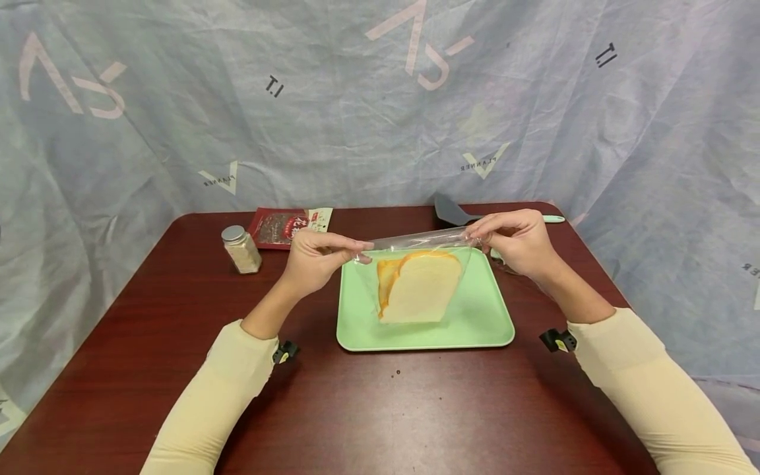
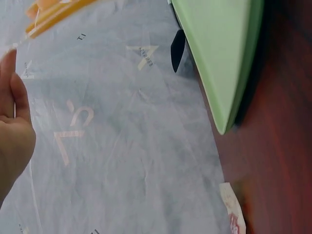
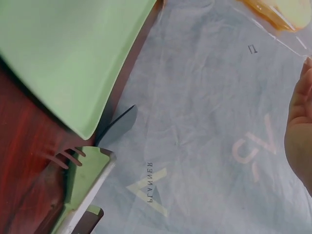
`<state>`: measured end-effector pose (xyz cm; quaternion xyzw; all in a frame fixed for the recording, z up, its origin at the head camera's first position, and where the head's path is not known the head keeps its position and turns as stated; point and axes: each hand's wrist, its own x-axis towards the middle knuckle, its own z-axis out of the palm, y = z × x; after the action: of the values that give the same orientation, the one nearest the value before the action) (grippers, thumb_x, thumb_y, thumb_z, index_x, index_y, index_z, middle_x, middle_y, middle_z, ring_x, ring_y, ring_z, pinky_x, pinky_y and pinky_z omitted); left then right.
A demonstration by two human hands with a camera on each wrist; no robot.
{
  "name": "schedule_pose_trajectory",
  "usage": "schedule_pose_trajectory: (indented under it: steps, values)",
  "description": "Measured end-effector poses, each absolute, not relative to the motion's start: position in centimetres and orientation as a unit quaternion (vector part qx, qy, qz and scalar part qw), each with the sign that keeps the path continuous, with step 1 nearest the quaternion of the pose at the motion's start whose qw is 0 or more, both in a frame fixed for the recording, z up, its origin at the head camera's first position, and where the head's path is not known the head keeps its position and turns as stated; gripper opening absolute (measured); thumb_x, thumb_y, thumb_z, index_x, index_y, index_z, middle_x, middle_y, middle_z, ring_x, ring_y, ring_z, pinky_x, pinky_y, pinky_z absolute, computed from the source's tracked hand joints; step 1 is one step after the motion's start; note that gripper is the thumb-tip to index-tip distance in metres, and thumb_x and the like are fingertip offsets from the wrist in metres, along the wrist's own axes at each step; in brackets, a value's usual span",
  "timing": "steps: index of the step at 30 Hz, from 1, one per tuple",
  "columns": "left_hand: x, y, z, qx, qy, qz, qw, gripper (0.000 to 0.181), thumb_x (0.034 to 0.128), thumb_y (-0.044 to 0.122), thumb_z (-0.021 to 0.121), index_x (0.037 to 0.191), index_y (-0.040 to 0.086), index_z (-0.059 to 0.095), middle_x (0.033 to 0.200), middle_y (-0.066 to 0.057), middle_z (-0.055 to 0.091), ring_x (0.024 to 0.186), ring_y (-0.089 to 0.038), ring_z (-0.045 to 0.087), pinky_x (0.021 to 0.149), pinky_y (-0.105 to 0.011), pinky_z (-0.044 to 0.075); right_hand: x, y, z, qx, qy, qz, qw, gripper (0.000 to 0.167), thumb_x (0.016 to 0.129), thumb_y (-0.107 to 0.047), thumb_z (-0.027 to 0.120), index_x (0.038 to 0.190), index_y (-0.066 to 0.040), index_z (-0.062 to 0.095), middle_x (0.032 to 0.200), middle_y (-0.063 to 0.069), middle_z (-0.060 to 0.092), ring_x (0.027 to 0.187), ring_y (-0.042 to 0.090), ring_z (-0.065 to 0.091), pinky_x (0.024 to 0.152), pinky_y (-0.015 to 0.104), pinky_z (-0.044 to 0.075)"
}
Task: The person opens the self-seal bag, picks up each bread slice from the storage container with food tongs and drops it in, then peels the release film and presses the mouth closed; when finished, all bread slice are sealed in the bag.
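Note:
A clear plastic bag (image 1: 418, 240) hangs over the light green tray (image 1: 483, 330), its top edge drawn out between both hands. Inside it are bread slices with brown crusts (image 1: 424, 290), a pale face toward me and an orange-yellow layer at the left side. My left hand (image 1: 315, 262) pinches the bag's left top corner between thumb and fingers. At the other corner, my right hand (image 1: 521, 243) pinches the film in the same way. Both wrist views catch the bread high up, apart from the tray (image 2: 214, 58). The bag's lower edge is hard to make out.
A glass jar with a grey lid (image 1: 242, 251) stands on the dark red table (image 1: 178, 330) at left. Behind it lies a red food packet (image 1: 279, 227). A dark spatula (image 1: 451, 211) lies at the back. A slotted green utensil (image 3: 90, 170) is beside the tray's right side.

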<state>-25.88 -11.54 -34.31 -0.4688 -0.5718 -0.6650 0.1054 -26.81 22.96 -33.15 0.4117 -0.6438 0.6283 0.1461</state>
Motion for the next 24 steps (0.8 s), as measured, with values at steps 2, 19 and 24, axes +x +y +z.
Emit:
schedule_pose_trajectory:
  steps: [2, 19, 24]
  values:
    - [-26.0, -11.7, -34.2, -0.476, -0.572, -0.662, 0.095, 0.016, 0.0844, -0.020, 0.062, 0.090, -0.011, 0.074, 0.098, -0.008, 0.076, 0.079, -0.023, 0.075, 0.072, -0.029, 0.058, -26.9, 23.0, -33.2, 0.407, -0.648, 0.628, 0.144, 0.025, 0.085, 0.026, 0.051, 0.075, 0.014, 0.071, 0.085, 0.012, 0.075, 0.071, 0.019, 0.071, 0.051, 0.026, 0.051]
    - [-26.2, -12.1, -33.7, -0.489, -0.637, -0.585, 0.113, 0.021, 0.0835, -0.018, 0.060, 0.079, -0.004, 0.075, 0.086, -0.017, 0.075, 0.087, -0.024, 0.074, 0.075, -0.029, 0.057, -27.8, 23.0, -34.1, 0.417, -0.676, 0.595, 0.118, 0.019, 0.090, 0.020, 0.055, 0.074, 0.010, 0.058, 0.086, 0.004, 0.072, 0.085, 0.015, 0.070, 0.067, 0.024, 0.055]
    - [-25.9, -12.2, -33.6, -0.475, -0.642, -0.588, 0.127, 0.017, 0.0816, -0.018, 0.060, 0.085, -0.010, 0.074, 0.089, -0.022, 0.073, 0.085, -0.022, 0.073, 0.076, -0.031, 0.058, -28.0, 23.0, -34.1, 0.423, -0.690, 0.578, 0.103, 0.018, 0.093, 0.018, 0.052, 0.076, 0.011, 0.057, 0.087, 0.010, 0.071, 0.086, 0.017, 0.069, 0.067, 0.026, 0.054]
